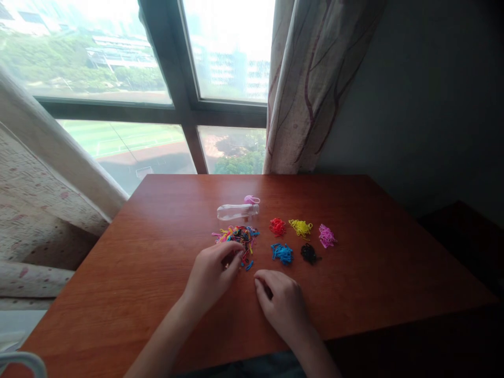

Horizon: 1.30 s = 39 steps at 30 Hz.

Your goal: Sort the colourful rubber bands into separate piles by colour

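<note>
A mixed pile of small coloured rubber bands (238, 236) lies on the wooden table (157, 236). My left hand (212, 273) rests at the pile's near edge, fingers curled and pinching at bands there. My right hand (281, 302) lies on the table just right of it, fingers curled under; what they hold is hidden. To the right sit sorted heaps: red (277, 227), yellow (301, 227), pink (326, 236), blue (282, 253) and black (309, 253). A clear plastic bottle (237, 211) lies on its side behind the pile, its pink lid (251, 199) open.
A window (177, 105) and curtains (315, 84) stand behind the table. A patterned fabric surface (35, 210) is at the left. A dark wall and low dark furniture (464, 231) are at the right.
</note>
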Tool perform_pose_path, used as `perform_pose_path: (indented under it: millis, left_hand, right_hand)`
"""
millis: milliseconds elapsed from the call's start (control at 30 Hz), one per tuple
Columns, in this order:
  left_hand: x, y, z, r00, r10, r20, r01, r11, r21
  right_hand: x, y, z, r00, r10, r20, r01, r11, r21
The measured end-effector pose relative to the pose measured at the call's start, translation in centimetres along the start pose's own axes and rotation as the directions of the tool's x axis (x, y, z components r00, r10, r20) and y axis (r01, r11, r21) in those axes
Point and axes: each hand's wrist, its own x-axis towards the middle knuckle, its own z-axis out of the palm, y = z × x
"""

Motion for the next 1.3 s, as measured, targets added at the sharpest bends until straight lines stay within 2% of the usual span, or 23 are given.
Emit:
perform_pose_path:
  millis: [167,333,600,933,1300]
  left_hand:
    - [-4.0,-1.4,0.0,1.0,-0.012,0.025,0.011,1.0,0.026]
    - [-5.6,-2.3,0.5,1.0,-0.011,0.028,0.008,0.996,0.088]
    - [-6.0,-2.1,1.2,0.997,0.037,0.067,-0.054,0.96,0.274]
    - [-6.0,-2.0,1.0,0.998,0.007,0.062,-0.021,0.975,0.222]
    - [-5.9,-2.1,1.0,0.998,0.012,0.069,-0.026,0.978,0.205]
  right_hand:
    - [0.2,-0.1,0.2,1.0,0.009,-0.01,-0.009,0.999,-0.036]
    - [0.6,-0.1,0.3,0.999,0.041,-0.012,-0.042,0.995,-0.088]
    - [0.9,0.1,0.6,0.999,0.036,-0.035,-0.04,0.993,-0.111]
    - [2.7,-0.1,1.9,0.988,0.077,-0.137,-0.104,0.973,-0.204]
    - [4.4,-0.8,2.7,0.983,0.093,-0.157,-0.135,0.949,-0.284]
